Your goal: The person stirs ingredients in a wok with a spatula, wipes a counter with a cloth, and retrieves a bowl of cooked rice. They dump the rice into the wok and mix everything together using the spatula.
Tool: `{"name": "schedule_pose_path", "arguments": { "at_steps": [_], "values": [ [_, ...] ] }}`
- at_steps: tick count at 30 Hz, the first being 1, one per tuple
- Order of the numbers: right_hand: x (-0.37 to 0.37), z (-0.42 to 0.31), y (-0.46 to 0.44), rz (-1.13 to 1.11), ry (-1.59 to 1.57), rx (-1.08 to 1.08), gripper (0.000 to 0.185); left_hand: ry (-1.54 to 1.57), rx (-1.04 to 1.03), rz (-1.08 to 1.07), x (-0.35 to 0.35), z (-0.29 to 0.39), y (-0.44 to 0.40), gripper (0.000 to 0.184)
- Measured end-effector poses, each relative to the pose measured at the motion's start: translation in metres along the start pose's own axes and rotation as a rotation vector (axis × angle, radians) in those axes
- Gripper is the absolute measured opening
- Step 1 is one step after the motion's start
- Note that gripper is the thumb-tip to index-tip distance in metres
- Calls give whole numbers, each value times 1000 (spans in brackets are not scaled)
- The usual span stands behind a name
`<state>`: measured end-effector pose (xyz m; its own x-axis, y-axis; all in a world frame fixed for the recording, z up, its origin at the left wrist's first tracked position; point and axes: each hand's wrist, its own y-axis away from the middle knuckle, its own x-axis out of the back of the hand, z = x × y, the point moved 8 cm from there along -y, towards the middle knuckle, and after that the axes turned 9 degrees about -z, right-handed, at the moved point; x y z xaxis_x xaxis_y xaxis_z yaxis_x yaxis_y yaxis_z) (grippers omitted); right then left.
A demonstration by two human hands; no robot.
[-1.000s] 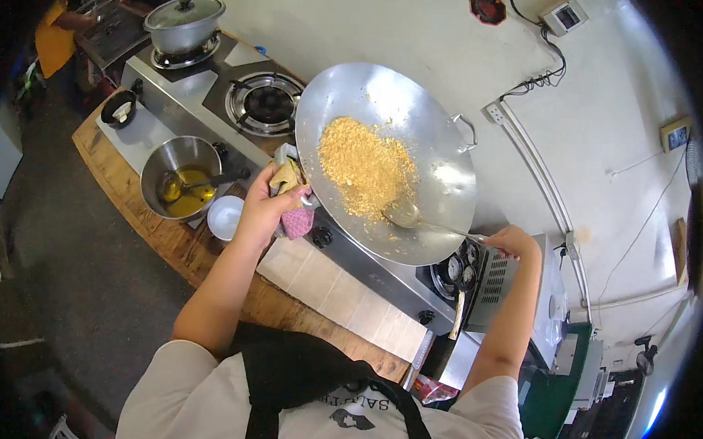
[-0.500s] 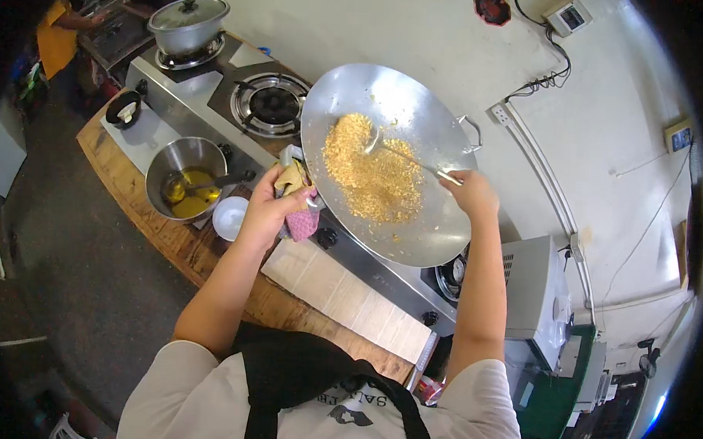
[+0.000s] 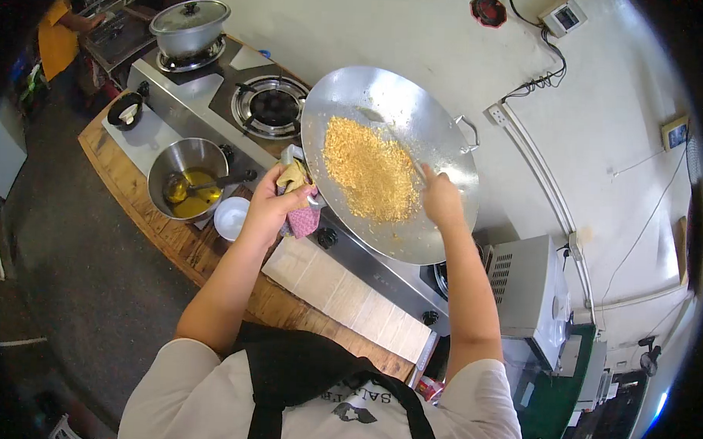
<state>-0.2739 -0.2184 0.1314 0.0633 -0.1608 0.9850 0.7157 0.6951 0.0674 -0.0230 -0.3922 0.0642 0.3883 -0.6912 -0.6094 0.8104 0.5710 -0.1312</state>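
A large metal wok (image 3: 438, 176) is tilted, with golden, crumbly food (image 3: 369, 170) spread over its bottom. My left hand (image 3: 270, 207) is closed at the wok's near-left handle, gripping it through a folded yellow and pink cloth (image 3: 300, 219). Over the right side of the wok, my right hand (image 3: 443, 199) is wrapped around a long-handled metal cooking spoon (image 3: 400, 144). The spoon's head reaches towards the far edge of the food and is blurred.
Left of the wok are a gas burner (image 3: 270, 107), a lidded pot (image 3: 189, 32), a steel pot (image 3: 158, 183) with yellow oil and a ladle, a white bowl (image 3: 230, 217) and a black bowl (image 3: 125, 112). A person in orange (image 3: 57, 43) stands far left.
My right hand has moved left and slightly down, deeper over the wok, with the spoon. The food has shifted and bunched somewhat. My left hand stays at the handle.
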Motion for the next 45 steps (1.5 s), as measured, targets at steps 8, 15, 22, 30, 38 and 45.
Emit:
{"name": "schedule_pose_path", "arguments": {
  "at_steps": [8,15,22,30,38,45],
  "values": [
    [34,11,108,-102,22,100,47,26,-9,44,12,-20,1,45],
    [50,27,61,85,-125,29,51,300,-103,3,4,-16,16,40],
    [15,-54,41,-55,-260,-27,50,74,-186,243,23,-27,18,42],
    [51,-19,167,-96,4,58,48,49,3,141,9,-33,-2,29],
    [150,-22,266,-74,75,-96,44,140,49,25,-19,-32,-3,30],
    [81,-61,203,-99,85,-72,18,217,159,-13,-36,-29,8,32]
  ]
}}
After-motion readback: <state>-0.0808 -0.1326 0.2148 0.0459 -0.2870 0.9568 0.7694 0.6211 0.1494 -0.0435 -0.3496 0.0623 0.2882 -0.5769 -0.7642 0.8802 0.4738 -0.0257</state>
